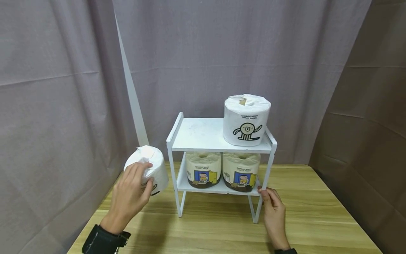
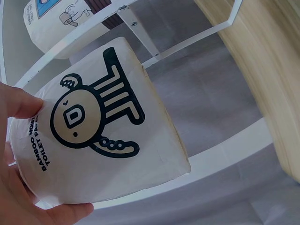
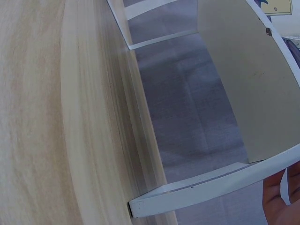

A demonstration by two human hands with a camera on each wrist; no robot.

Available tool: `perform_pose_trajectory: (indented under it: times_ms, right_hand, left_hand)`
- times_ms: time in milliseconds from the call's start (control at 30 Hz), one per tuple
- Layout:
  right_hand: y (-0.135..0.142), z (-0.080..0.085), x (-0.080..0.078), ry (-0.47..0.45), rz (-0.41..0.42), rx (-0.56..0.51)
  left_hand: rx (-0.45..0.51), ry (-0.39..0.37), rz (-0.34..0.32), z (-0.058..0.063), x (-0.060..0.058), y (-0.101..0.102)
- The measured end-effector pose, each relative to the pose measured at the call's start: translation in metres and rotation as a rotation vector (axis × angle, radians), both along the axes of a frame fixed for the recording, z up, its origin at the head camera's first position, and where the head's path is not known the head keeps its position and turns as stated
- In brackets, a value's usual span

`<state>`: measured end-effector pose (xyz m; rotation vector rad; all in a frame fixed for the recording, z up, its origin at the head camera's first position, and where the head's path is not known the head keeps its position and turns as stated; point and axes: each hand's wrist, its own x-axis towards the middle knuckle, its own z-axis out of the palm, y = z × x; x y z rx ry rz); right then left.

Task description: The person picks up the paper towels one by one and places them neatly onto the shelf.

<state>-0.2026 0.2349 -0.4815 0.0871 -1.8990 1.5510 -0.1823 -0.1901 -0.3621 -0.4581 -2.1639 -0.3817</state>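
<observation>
My left hand grips a white-wrapped toilet paper roll by its top, left of a white two-tier shelf. In the left wrist view the roll shows a black-outlined cartoon figure, with my thumb and fingertips around its top end. My right hand pinches the shelf's right front leg at the height of the lower tier. A matching white roll stands upright at the right end of the top tier. On the lower tier two cream-coloured rolls with printed pictures stand side by side.
The shelf stands on a wood-grain table. Grey curtains hang behind and to the left, and a brownish curtain hangs at the right. Raised side edges border the top tier.
</observation>
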Motion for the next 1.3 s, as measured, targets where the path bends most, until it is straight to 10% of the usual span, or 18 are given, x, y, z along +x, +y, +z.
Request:
perform_pose_trajectory:
  times_ms: [1300]
  right_hand:
    - [0.0, -0.001, -0.001, 0.009, -0.008, -0.009]
  left_hand:
    - [0.017, 0.035, 0.036, 0.038, 0.011, 0.003]
